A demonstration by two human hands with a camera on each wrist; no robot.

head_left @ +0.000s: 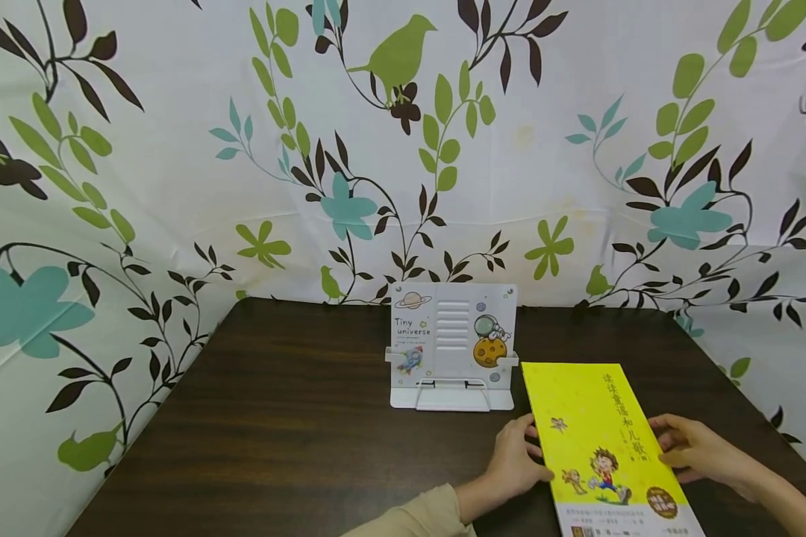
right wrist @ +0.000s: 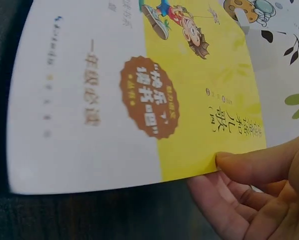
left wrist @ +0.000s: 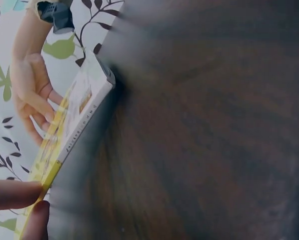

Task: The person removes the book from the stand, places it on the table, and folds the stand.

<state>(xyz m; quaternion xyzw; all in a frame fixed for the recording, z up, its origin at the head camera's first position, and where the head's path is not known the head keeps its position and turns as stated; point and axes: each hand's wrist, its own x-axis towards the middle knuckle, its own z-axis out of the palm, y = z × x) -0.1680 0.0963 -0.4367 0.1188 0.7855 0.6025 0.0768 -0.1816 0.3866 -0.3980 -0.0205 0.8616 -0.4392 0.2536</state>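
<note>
A thin yellow and white book with a cartoon child on its cover is held at both long sides over the near right part of the table. My left hand grips its left edge, which is the spine in the left wrist view, thumb on one side and fingers on the other. The right hand pinches the opposite edge; in the right wrist view its thumb lies on the yellow cover with fingers below. Behind the book's top left corner stands a white book stand printed with planets and an astronaut.
The dark wooden table reaches back to a curtain with leaf and bird prints. Two small clips stick out at the stand's sides, and a wire support sits at its front.
</note>
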